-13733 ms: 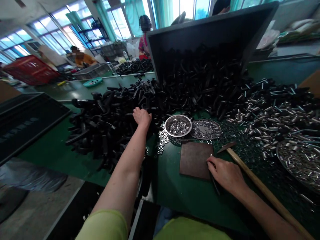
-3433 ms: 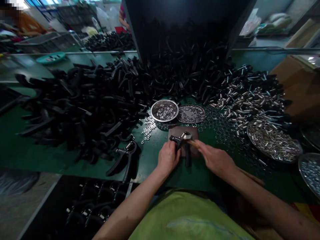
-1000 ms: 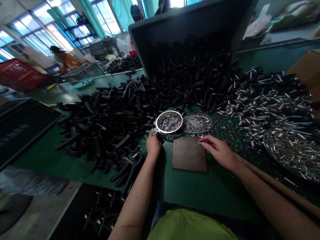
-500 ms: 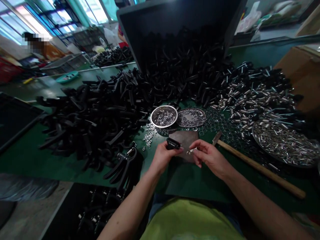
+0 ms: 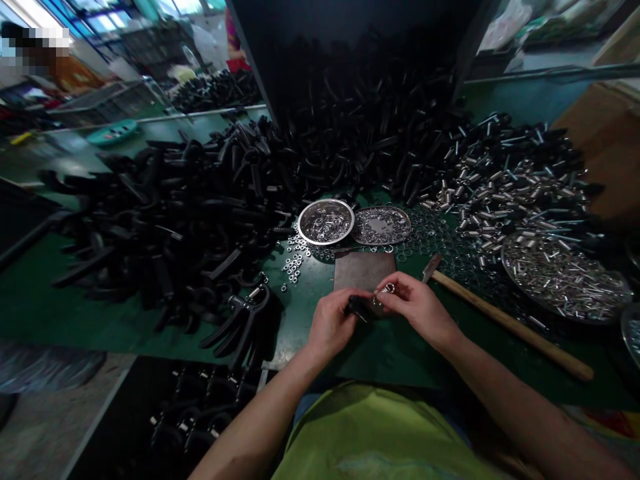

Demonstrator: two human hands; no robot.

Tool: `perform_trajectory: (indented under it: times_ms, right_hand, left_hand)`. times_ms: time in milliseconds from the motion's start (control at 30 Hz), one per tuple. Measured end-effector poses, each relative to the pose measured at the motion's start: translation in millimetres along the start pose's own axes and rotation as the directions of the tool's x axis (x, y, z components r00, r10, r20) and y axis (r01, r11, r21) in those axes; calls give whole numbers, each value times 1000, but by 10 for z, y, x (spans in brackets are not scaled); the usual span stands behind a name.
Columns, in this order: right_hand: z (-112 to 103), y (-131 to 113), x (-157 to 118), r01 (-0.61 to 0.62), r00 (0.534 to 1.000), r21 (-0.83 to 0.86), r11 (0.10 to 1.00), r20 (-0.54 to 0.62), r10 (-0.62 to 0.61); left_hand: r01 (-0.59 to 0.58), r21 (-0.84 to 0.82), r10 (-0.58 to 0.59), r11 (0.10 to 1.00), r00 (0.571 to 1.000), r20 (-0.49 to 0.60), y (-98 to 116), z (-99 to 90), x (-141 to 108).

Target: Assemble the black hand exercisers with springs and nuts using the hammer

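My left hand (image 5: 334, 321) is closed around a black plastic handle (image 5: 358, 307), most of it hidden by the fingers. Close beside it, my right hand (image 5: 415, 303) pinches a small metal coil spring (image 5: 387, 291) between thumb and fingers. The spring's end is near the handle; whether they touch I cannot tell. Both hands are over the near edge of a flat metal plate (image 5: 364, 270) on the green table. To the right of my right hand lies a hammer (image 5: 510, 325) with a wooden handle.
A round metal bowl (image 5: 326, 223) of small rings and an oval tray (image 5: 383, 225) stand behind the plate. Black handles (image 5: 165, 220) are heaped left and behind. A dish (image 5: 565, 279) of metal pins, piled springs and a cardboard box (image 5: 607, 140) are at right. Another person (image 5: 55, 63) is at the far left.
My left hand has turned the black handle, so its end now points down and right. My right hand has brought the spring up close to it. The view has shifted slightly.
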State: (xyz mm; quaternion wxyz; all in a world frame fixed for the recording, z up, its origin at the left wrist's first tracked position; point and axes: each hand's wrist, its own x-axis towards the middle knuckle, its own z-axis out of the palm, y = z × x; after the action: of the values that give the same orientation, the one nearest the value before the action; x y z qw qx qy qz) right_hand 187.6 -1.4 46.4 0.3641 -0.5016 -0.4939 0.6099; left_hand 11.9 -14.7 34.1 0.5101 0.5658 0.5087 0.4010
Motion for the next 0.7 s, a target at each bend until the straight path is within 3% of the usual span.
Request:
perform_trajectory:
  times_ms: [67,100,167,233,300,367,533,700]
  right_hand:
    - [-12,-16,-10,60,996,-181,982,-51,-70]
    - [-16,-29,-18,73,994,-230,970,-67,-91]
    - [-11,-62,-39,89,990,-258,962,-82,-114]
    - [5,-93,-56,95,991,-229,969,-69,-114]
    - [23,-115,-60,85,995,-203,976,-43,-95]
    - [33,-130,-49,64,997,-191,979,-34,-72]
    - [18,-164,16,27,999,-143,989,-23,-30]
    - [46,-89,62,34,999,-133,991,23,-32]
  left_hand:
    - [152,-178,-157,972,988,-9,-72,80,-8]
    - [264,-313,-270,912,963,24,-107,129,-7]
    - [460,-550,-451,697,877,163,-160,226,3]
    - [553,-664,-516,504,809,282,-178,306,16]
    - [571,-691,-507,444,796,332,-161,360,25]
    - [553,-671,-478,494,817,321,-125,387,29]
    - [484,-497,-411,721,875,256,-49,374,27]
    - [493,-244,-441,835,865,238,1,332,19]
